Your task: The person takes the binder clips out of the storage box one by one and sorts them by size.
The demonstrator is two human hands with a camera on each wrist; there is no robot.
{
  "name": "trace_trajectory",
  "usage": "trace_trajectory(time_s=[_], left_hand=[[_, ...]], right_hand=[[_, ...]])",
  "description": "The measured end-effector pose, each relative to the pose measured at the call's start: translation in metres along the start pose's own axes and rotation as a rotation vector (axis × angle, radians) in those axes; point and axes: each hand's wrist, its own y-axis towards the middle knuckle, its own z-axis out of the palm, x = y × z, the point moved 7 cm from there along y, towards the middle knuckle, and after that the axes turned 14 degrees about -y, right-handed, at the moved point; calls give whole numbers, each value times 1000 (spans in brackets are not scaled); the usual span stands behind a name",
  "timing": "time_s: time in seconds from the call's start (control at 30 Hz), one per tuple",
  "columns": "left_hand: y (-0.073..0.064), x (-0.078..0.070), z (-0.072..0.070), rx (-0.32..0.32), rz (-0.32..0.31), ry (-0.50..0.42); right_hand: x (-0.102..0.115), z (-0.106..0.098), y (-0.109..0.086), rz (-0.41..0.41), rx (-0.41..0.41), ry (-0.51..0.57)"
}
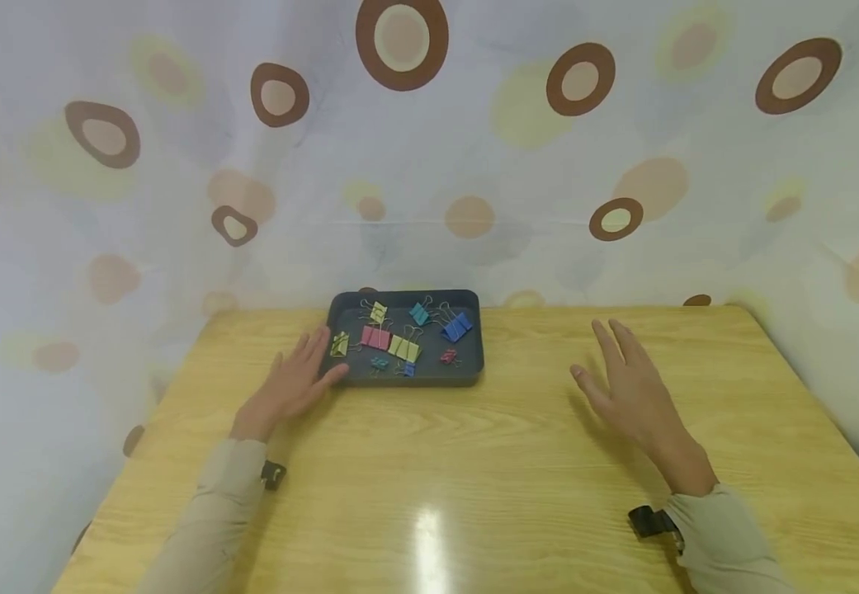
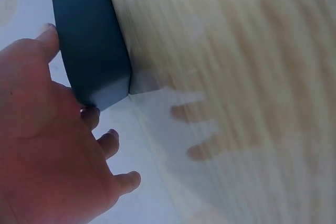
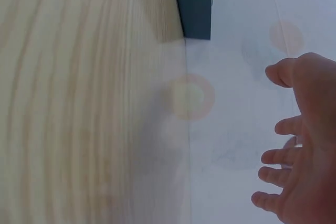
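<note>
Head view: dark tray (image 1: 417, 381) right beside left hand's (image 1: 291, 385) straight, slightly parted fingers, with splayed thumb at near corner; apparently touching, not curled round the wall. Wide right hand (image 1: 635, 398), with straight fingers and thumb well out, holding nothing, above table (image 1: 429, 462), well apart from tray. Inside tray, off to the right of left fingertips: mixed binder clips (image 1: 404, 349); yellow-green clip (image 1: 339, 345) nearest those fingers, large blue clip (image 1: 456, 327) farther across, toward right fingers.

Step in hand, as best guessed: placing or steadying tray with left fingers, no clip in either hand. For next move, seems to call for firm left contact at tray wall, plus right fingertips over to opposite wall or in among clips; can't say which.

Hard to make out: half-hidden left contact in head view; in left wrist view, thumb at tray edge, impossible to judge pressure. In right wrist view, only a tray corner beyond thumb tip, cut off at top. No readable clips from either wrist; blurry small clips (image 1: 409, 370) by near wall, no sure count
</note>
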Motion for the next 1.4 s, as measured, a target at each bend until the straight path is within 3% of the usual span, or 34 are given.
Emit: trace_trajectory(time_s=[0.27,0.47,0.7,1.0,1.17,1.4], left_hand=[[-8,-9,6,7,26,-8],[-17,-16,11,13,48,15],[-26,-20,14,8,75,-7],[-33,-13,19,1,36,3],[-40,-11,18,-5,32,0],[-47,-25,9,-30,62,-8]], right_hand=[[32,6,14,7,-48,206],[54,13,21,-9,-106,267],[78,26,30,-26,-88,309],[112,46,43,-77,-55,315],[133,57,51,-100,-17,370],[163,75,60,-115,51,406]])
